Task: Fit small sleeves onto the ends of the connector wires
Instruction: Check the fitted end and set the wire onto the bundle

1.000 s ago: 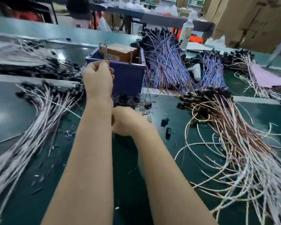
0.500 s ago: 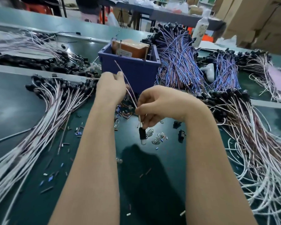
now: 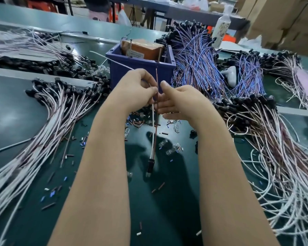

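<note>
My left hand [image 3: 138, 90] pinches a two-wire connector lead, one white wire [image 3: 152, 137] and one brown wire [image 3: 156, 96], above the green mat. The brown wire's end points up past my fingers. The white wire's end bends off to the upper left. The lead's black connector [image 3: 150, 166] dangles below with a clear tip. My right hand [image 3: 180, 102] is just right of the wires, its fingers relaxed and touching the brown wire, gripping nothing. Small brown, blue and white sleeves [image 3: 137, 123] lie scattered on the mat beneath my hands.
A blue bin [image 3: 140, 66] with a brown box stands behind my hands. Bundles of white-brown leads lie at left [image 3: 48, 114] and right [image 3: 281, 148]; blue-brown leads [image 3: 196, 55] lie behind. Small clear bulbs [image 3: 171, 150] sit on the mat. A spray bottle [image 3: 220, 27] stands at the back.
My right hand has let go of the wires and relaxed open. The lead now hangs lower from my left hand, which holds both wires higher up. The view has tilted down.
</note>
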A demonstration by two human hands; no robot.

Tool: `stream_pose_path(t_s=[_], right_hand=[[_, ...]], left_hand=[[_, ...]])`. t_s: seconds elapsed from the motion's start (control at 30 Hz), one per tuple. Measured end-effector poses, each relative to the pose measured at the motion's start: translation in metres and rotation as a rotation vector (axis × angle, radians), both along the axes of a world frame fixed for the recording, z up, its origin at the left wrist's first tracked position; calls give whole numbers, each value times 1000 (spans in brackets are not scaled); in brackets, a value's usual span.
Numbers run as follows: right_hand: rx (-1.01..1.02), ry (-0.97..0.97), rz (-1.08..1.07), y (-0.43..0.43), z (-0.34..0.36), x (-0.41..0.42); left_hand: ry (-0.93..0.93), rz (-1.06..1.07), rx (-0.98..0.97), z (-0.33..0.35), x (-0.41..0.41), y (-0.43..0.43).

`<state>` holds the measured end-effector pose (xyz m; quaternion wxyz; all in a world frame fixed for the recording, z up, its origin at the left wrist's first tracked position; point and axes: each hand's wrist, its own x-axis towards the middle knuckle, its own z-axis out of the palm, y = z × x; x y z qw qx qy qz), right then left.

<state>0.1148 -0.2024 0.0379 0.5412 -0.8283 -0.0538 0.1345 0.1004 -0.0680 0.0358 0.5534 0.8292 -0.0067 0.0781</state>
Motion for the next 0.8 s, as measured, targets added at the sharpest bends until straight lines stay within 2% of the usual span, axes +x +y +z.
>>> stream_pose_path(t_s=[0.1, 0.23, 0.4, 0.5, 0.7, 0.8], right_hand=[[75, -3, 61, 2, -4, 0], [292, 17, 44, 6, -11, 3], [470, -18, -124, 12, -15, 6], [595, 8, -210, 17, -14, 9], [610, 68, -278, 21, -17, 15], [476, 11, -208, 21, -21, 16]], left_hand=[[21, -31, 47, 0, -2, 0], [44, -42, 85, -2, -1, 0], [51, 64, -15, -2, 2, -4], [82, 32, -29, 2, 1, -5], [292, -257, 245, 1, -6, -5], [388, -361, 330, -2, -7, -7]])
